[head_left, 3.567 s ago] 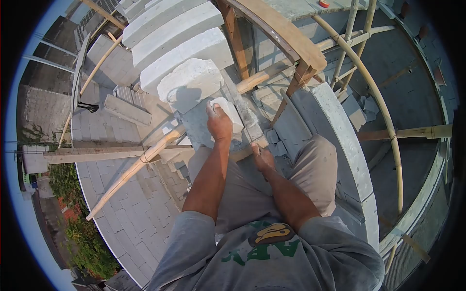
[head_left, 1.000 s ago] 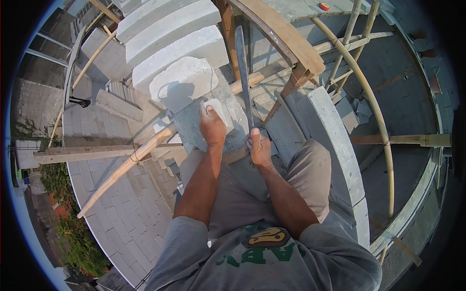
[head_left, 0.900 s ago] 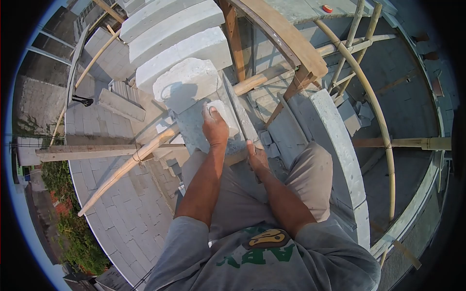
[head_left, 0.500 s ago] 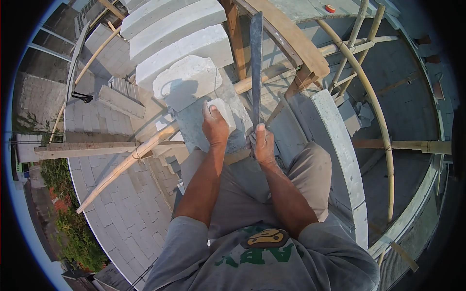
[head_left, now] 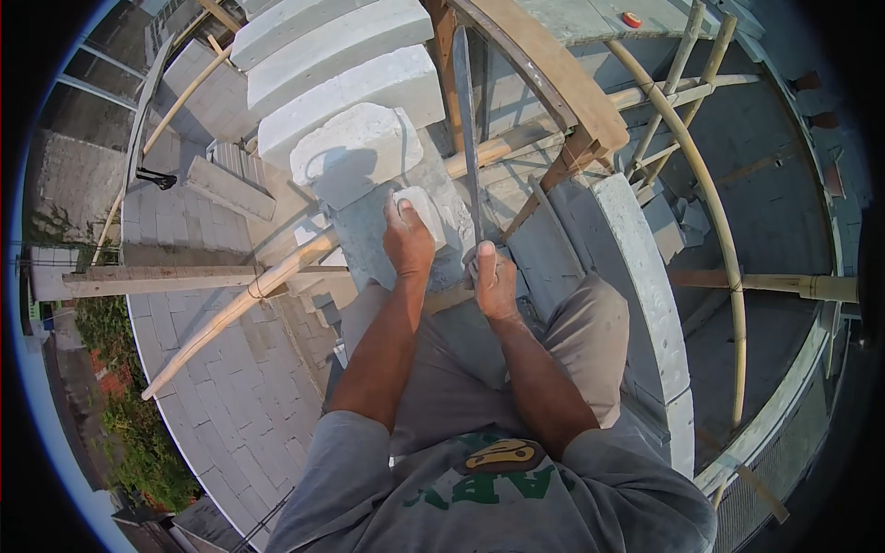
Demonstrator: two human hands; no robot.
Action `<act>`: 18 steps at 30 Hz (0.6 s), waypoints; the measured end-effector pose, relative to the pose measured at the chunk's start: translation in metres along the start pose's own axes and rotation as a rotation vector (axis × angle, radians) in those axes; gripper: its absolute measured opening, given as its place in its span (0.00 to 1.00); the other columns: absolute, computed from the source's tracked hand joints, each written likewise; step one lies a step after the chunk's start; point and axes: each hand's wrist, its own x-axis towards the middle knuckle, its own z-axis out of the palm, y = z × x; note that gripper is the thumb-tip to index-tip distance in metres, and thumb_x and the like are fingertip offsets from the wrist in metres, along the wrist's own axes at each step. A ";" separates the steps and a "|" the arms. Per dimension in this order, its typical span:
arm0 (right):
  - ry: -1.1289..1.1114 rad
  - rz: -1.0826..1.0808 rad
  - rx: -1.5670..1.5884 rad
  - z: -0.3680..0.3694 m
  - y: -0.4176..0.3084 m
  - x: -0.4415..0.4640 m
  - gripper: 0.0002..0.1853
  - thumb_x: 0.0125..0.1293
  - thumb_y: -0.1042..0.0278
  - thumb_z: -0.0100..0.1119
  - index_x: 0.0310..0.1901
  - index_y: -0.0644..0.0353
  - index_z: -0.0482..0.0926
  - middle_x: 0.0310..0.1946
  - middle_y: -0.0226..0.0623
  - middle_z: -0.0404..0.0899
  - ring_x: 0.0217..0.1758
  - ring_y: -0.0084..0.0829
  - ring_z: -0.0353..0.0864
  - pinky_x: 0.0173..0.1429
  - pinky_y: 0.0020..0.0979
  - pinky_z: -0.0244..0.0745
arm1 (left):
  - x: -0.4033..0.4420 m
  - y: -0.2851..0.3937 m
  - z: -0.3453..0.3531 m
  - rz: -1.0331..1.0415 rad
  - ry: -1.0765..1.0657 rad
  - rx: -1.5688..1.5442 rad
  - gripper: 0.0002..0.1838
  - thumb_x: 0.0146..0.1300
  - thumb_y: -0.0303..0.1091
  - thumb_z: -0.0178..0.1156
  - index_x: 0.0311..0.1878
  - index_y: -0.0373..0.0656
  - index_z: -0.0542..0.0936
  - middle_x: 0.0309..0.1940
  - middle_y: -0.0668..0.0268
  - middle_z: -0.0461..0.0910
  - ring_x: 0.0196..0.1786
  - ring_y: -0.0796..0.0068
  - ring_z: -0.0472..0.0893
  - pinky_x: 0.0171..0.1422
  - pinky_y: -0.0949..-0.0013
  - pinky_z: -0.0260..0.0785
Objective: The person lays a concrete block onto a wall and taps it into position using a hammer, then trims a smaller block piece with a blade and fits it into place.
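Observation:
My left hand (head_left: 408,244) is closed over the near side of a small pale block piece (head_left: 428,219), which rests on a grey, dusty surface (head_left: 358,229). In my right hand (head_left: 495,284) is the handle of a machete (head_left: 469,138), its long dark blade pointing away from me. The blade stands just right of the small block, with a narrow gap between them. Beyond my left hand lies a larger rough-edged block (head_left: 355,152) with a shadow across it.
Several long white blocks (head_left: 346,97) are lined up farther away. Bamboo poles (head_left: 244,313) and a curved wooden board (head_left: 544,69) surround the work spot. A block wall (head_left: 645,276) curves along my right side. An orange-red tape roll (head_left: 631,18) lies at the far right.
The machete has swung leftward, its tip moving left and its edge coming nearer the small block. My right hand has shifted slightly left and toward me. My left hand stays on the block piece.

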 end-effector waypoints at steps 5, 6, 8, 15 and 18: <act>0.040 0.460 -0.647 0.032 0.115 -0.021 0.39 0.68 0.30 0.38 0.44 0.65 0.82 0.29 0.49 0.82 0.36 0.46 0.84 0.45 0.43 0.75 | -0.002 -0.006 0.002 -0.015 0.003 0.009 0.25 0.73 0.42 0.43 0.67 0.41 0.66 0.47 0.41 0.80 0.50 0.41 0.80 0.54 0.49 0.71; 0.018 0.523 -0.509 0.030 0.112 -0.019 0.38 0.68 0.30 0.39 0.39 0.64 0.81 0.25 0.45 0.79 0.30 0.41 0.81 0.38 0.40 0.73 | -0.004 0.002 -0.004 -0.055 -0.031 -0.002 0.25 0.73 0.42 0.43 0.67 0.41 0.65 0.47 0.41 0.80 0.50 0.40 0.80 0.54 0.49 0.70; -0.031 0.619 -0.295 0.023 0.097 -0.022 0.39 0.67 0.28 0.41 0.33 0.65 0.79 0.21 0.41 0.77 0.24 0.35 0.78 0.31 0.37 0.71 | 0.001 0.006 -0.005 -0.069 -0.050 -0.009 0.25 0.73 0.43 0.43 0.68 0.41 0.65 0.47 0.41 0.80 0.51 0.41 0.80 0.54 0.49 0.70; -0.066 0.222 0.146 0.004 0.016 -0.004 0.39 0.66 0.27 0.43 0.27 0.65 0.77 0.16 0.36 0.73 0.16 0.29 0.74 0.22 0.33 0.68 | 0.000 0.002 -0.003 -0.028 -0.030 -0.004 0.25 0.72 0.43 0.43 0.68 0.41 0.65 0.49 0.42 0.80 0.50 0.41 0.80 0.53 0.49 0.70; -0.029 0.232 0.069 0.013 0.039 -0.008 0.39 0.64 0.26 0.45 0.27 0.65 0.77 0.16 0.36 0.73 0.16 0.30 0.75 0.22 0.32 0.69 | 0.000 -0.002 -0.003 -0.028 -0.025 0.018 0.25 0.72 0.43 0.43 0.67 0.40 0.65 0.50 0.42 0.79 0.50 0.41 0.80 0.54 0.49 0.70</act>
